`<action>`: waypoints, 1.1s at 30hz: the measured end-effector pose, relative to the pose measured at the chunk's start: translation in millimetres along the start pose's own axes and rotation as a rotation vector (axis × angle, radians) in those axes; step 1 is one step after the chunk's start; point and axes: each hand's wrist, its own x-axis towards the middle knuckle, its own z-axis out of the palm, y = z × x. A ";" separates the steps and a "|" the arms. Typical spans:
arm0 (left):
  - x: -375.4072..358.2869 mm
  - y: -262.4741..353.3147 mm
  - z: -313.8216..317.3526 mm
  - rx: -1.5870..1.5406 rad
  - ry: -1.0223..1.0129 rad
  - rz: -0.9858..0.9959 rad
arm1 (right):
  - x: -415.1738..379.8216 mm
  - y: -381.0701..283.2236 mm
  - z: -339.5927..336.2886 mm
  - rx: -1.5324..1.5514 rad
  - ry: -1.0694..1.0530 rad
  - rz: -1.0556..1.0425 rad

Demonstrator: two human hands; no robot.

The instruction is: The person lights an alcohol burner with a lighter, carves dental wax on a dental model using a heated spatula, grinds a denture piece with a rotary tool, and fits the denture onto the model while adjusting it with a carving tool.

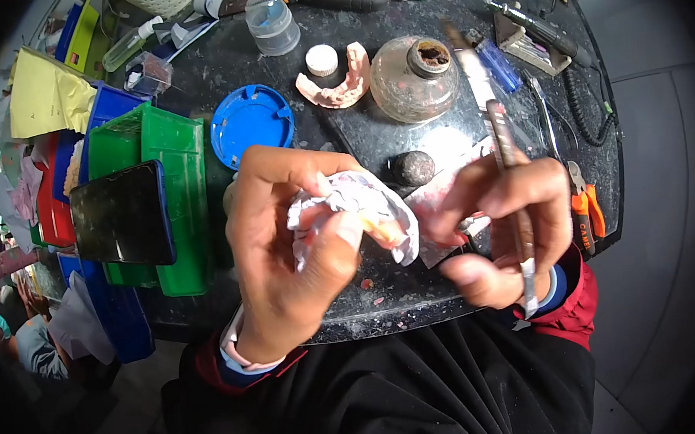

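Observation:
A white plaster dental cast (379,203) with pink and yellowish material on it is held in my left hand (290,253), whose thumb presses on its inner side. To its right my right hand (510,230) has its fingers curled around a long metal spatula (506,145), which runs from above the hand down past the wrist. Between the hands lies a pinkish, stained sheet (435,203). A dark round lump (413,168) rests on the table just beyond the cast. The cast and my right fingers are apart.
A glass burner (414,79), a pale dental arch (342,84) and a blue lid (252,125) stand beyond my hands. Green bins (181,196) with a phone (120,215) are at left. Orange-handled pliers (589,208) and a corded handpiece (544,30) lie at right.

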 end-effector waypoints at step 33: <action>2.0 -18.7 0.8 0.412 -0.037 0.577 | -5.6 3.8 16.2 -0.027 0.062 0.091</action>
